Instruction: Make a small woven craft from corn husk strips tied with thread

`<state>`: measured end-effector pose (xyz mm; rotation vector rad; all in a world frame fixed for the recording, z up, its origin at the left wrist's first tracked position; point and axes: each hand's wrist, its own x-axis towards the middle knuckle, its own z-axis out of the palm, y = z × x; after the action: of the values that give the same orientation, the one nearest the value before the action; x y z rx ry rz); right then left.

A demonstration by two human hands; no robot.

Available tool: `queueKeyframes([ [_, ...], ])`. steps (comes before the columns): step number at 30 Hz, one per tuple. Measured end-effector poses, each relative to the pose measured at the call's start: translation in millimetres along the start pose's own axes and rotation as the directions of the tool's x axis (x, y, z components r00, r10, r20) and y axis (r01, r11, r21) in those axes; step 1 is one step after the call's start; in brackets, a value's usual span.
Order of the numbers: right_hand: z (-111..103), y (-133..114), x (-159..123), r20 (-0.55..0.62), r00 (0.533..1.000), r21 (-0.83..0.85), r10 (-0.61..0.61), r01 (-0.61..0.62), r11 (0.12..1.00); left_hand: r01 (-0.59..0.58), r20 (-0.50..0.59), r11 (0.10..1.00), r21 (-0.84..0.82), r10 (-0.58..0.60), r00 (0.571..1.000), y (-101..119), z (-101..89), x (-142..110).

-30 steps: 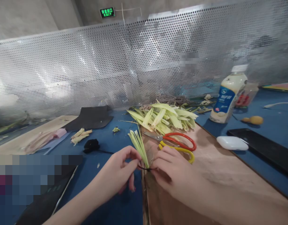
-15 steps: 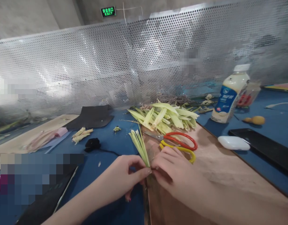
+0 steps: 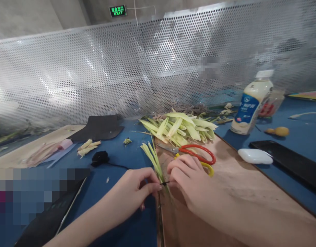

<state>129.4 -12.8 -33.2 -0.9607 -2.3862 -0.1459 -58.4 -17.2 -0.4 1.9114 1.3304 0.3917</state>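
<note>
A small bundle of pale green husk strips [image 3: 154,159] stands fanned out at its top, between my two hands. A dark thread [image 3: 164,183] crosses the narrow lower part of the bundle. My left hand [image 3: 144,183] pinches this thread on the left side, thumb against fingers. On the right side, my right hand [image 3: 185,175] pinches the thread too, its fingertips partly hidden. Behind my right hand lie scissors [image 3: 197,151] with one red and one yellow handle. From a small black yarn ball [image 3: 100,158] a strand runs toward my left hand.
A heap of green husks [image 3: 180,127] lies on the wooden board [image 3: 245,178]. To the right stand a bottle [image 3: 250,103], a white case [image 3: 255,156] and a black phone [image 3: 289,164]. A dark sheet [image 3: 98,127] lies at back left, before a perforated metal screen [image 3: 121,75].
My hands have moved slightly apart, and the dark thread now shows stretched between them across the bundle. The bundle's strips look a little narrower and lean slightly left.
</note>
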Motion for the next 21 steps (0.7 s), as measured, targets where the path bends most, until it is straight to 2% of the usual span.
queueKeyframes([
  [3,-1,-1,1,-0.037,0.999,-0.135,-0.035,0.029,0.99,-0.094,-0.085,0.967,0.237,0.117,0.99,3,0.3,-3],
  [6,1,-1,2,-0.08,0.992,-0.247,-0.095,0.073,0.966,-0.125,-0.101,0.898,0.422,0.183,0.978,6,1.9,-5],
  [10,4,-1,1,-0.067,0.991,-0.3,-0.118,0.093,0.949,-0.103,-0.077,0.838,0.536,0.17,0.982,5,4.7,-6],
  [13,3,-1,1,-0.052,0.994,-0.293,-0.095,0.075,0.953,-0.108,-0.072,0.824,0.556,0.177,0.982,5,4.6,-6],
  [15,-2,0,1,-0.053,0.998,-0.22,-0.04,0.027,0.975,-0.123,-0.086,0.844,0.522,0.196,0.977,5,3.4,-5],
  [18,-12,2,4,-0.013,0.994,0.088,0.109,-0.108,0.99,-0.148,-0.139,0.924,0.354,0.208,0.968,6,1.5,-4],
  [21,-21,-1,8,0.068,0.975,0.416,0.211,-0.22,0.883,-0.181,-0.217,0.973,0.14,0.209,0.954,6,0.3,-5],
])
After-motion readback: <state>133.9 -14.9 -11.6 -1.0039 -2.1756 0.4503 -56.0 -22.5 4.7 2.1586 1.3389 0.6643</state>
